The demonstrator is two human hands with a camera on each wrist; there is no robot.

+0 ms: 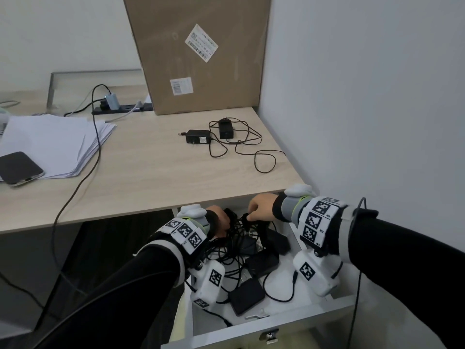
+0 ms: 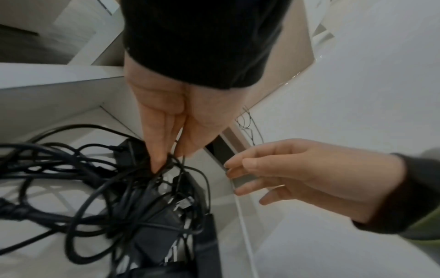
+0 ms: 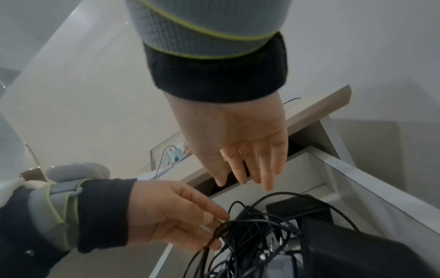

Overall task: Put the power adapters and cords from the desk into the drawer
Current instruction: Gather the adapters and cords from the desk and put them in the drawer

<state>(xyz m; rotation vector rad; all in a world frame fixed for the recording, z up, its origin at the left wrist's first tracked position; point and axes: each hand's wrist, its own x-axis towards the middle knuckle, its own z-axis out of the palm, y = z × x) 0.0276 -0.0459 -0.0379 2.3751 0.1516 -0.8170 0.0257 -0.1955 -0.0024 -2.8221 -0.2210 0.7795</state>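
1. Head view: settling a load into the open drawer (image 1: 276, 323). Left hand (image 1: 220, 224) and right hand (image 1: 261, 206) both low at the drawer's back, over the cord tangle (image 1: 241, 238), which lies directly under the grip among several black adapter bricks. Beyond and above the grip, well apart on the desk (image 1: 151, 172): two adapters (image 1: 198, 136) with their loose cords, not yet fetched. Farther off, a cardboard box (image 1: 201, 54), a paper stack (image 1: 55, 144), a phone (image 1: 18, 167) and a power strip (image 1: 120, 108).

2. Left wrist view: fingertips (image 2: 157, 165) and thumb pinching a thin loop at the top of the tangle. Right hand just beside the pinch, fingers relaxed and spread, grasping nothing.

3. Right wrist view: same reading, with straight fingers (image 3: 269, 169) above the tangle, apart from it, and the left pinch below them.

4. Likely next: let go of the loop cleanly, then reach up past the desk edge for the remaining pair. Snag risk judged real, with loops near the fingers and the overhanging desk edge close above the grip.
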